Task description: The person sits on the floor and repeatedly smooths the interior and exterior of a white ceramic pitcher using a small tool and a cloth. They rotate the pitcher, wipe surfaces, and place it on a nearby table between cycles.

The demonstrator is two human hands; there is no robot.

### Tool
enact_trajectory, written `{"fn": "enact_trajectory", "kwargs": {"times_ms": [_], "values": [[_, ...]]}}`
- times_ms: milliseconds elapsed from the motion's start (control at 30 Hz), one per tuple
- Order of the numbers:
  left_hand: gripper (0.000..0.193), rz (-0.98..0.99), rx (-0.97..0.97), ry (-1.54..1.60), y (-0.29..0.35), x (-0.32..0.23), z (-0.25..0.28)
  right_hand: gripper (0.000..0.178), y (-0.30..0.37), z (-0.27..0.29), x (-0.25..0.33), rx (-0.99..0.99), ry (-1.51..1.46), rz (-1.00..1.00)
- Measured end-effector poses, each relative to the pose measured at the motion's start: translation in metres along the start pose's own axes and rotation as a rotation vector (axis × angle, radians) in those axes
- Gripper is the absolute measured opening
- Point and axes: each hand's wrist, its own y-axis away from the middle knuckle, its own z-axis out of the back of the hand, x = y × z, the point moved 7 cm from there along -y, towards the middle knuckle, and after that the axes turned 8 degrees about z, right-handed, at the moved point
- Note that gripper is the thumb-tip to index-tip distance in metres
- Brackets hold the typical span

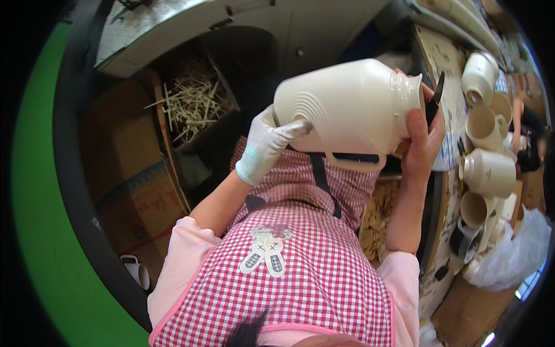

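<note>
A cream plastic jug body (pixel 341 98), with a looped handle and ringed ridges near its base, lies sideways in front of me. My left hand (pixel 269 139), in a pale knit glove, is closed round the base end, its thumb over the ridges. Bare, my right hand (pixel 425 130) grips the neck end, with the thumb against the collar. A dark pointed blade (pixel 437 95), apparently a knife, also sticks up from that hand. Its handle is hidden by the fingers.
On the right, a worn bench (pixel 445 191) carries several similar cream jug bodies (pixel 488 173) and a clear plastic bag (pixel 514 254). A box of thin cream plastic scraps (pixel 193 107) stands at the left, beside cardboard (pixel 136 202). Another person (pixel 523 115) is at the far right.
</note>
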Motion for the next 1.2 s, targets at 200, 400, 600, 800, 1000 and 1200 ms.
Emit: {"fn": "enact_trajectory", "kwargs": {"times_ms": [200, 400, 600, 800, 1000, 1200], "values": [[0.043, -0.446, -0.079, 0.043, -0.013, -0.072, 0.084, 0.057, -0.048, -0.065, -0.025, 0.020, -0.803, -0.355], [0.068, -0.640, 0.184, -0.079, 0.017, -0.128, 0.176, 0.061, -0.079, -0.138, -0.040, 0.195, -0.579, -0.354], [0.033, -1.121, -1.235, -1.172, 0.015, -0.415, 0.277, 0.046, -0.060, -0.106, -0.086, 0.140, -0.355, -0.468], [0.034, -0.755, -1.151, -0.977, -0.092, -0.486, 0.297, 0.044, -0.011, -0.105, -0.129, 0.217, -0.369, -0.620], [0.025, -0.824, -0.913, -0.978, -0.104, -0.465, 0.278, 0.047, 0.013, -0.066, -0.144, 0.142, -0.300, -0.690], [0.037, -0.502, -0.899, -0.770, -0.111, -0.457, 0.311, 0.046, 0.029, -0.061, -0.147, 0.121, -0.253, -0.694]]}}
